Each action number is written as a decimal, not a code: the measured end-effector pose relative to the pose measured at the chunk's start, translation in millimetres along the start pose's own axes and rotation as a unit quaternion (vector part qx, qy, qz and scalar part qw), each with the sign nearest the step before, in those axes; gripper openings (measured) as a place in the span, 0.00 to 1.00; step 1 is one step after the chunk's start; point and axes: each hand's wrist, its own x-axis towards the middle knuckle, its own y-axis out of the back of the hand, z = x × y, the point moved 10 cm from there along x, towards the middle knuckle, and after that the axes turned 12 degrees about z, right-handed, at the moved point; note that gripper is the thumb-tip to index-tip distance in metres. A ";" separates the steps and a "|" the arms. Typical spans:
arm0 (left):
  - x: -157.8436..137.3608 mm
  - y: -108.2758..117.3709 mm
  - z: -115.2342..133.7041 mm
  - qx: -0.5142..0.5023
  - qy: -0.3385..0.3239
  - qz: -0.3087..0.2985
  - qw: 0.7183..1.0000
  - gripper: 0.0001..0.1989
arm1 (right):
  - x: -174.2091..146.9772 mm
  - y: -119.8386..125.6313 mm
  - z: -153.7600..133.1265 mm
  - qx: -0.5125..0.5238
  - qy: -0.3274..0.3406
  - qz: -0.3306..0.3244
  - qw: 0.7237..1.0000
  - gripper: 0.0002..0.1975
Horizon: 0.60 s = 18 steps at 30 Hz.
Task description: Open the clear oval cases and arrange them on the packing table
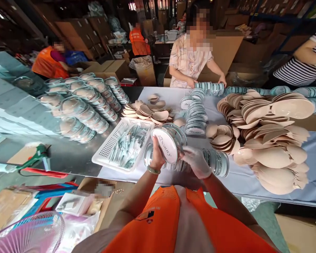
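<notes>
A labelled round case (pixel 164 144) is pinched above the table (pixel 238 181) by the left hand (pixel 158 156); the gloved right hand's (pixel 199 163) grip cannot be judged. Filled cases (pixel 77 107) are stacked, seemingly done; beige cups (pixel 271 158) are left uncased.

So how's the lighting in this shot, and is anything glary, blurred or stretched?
Head view: dim background, brighter table; glare on the clear lids of the stacked containers; pale boxes stretched and soft toward the left edge; blocky pixelation over the face of the person across the table.
</notes>
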 end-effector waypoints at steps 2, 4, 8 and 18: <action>3.4 -9.9 10.2 -0.045 0.025 -0.007 0.999 0.47 | -5.1 17.2 -24.3 -0.026 0.102 0.117 0.988 0.18; 1.4 -16.2 13.9 -0.090 0.057 -0.009 0.994 0.39 | -27.2 24.4 -63.5 -0.080 0.286 0.184 0.937 0.18; -13.1 -24.3 8.8 -0.162 0.113 -0.017 0.980 0.20 | -61.7 8.8 -97.2 -0.190 0.512 0.177 0.819 0.22; -18.5 -54.9 -17.8 -0.182 0.185 -0.028 0.965 0.22 | -26.5 23.8 -56.3 -0.229 0.432 0.202 0.848 0.38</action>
